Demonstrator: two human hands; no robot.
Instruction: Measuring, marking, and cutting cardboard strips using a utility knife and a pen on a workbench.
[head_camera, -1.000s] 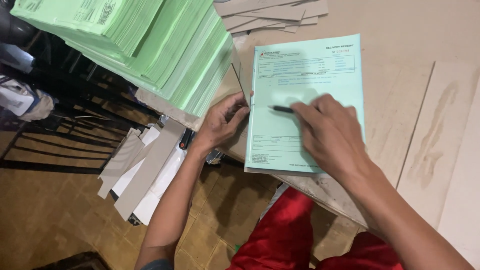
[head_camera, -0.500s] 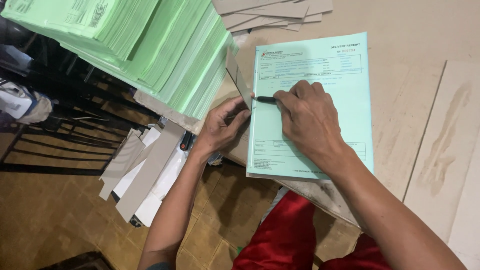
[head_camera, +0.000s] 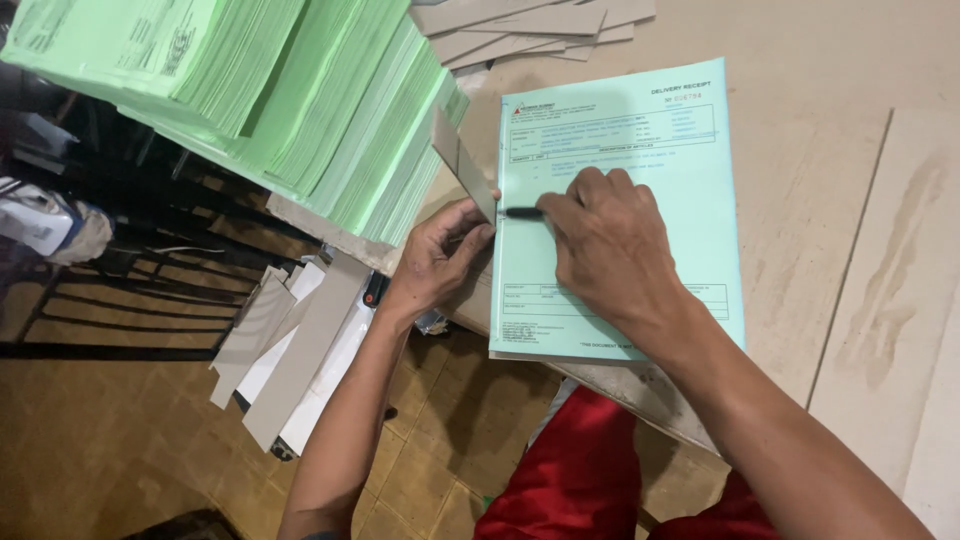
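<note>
While left hand pinches grey strip, right hand presses green pad.

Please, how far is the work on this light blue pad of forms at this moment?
Done: the pad of forms lies squared on the wooden table. In hand: the left hand holds a grey card strip along the pad's left edge, while the right hand presses a dark tool there. Left: green stacks and more strips wait nearby.

Two hands (left, right), one black pen, one blue form pad, one upright grey card strip
</note>
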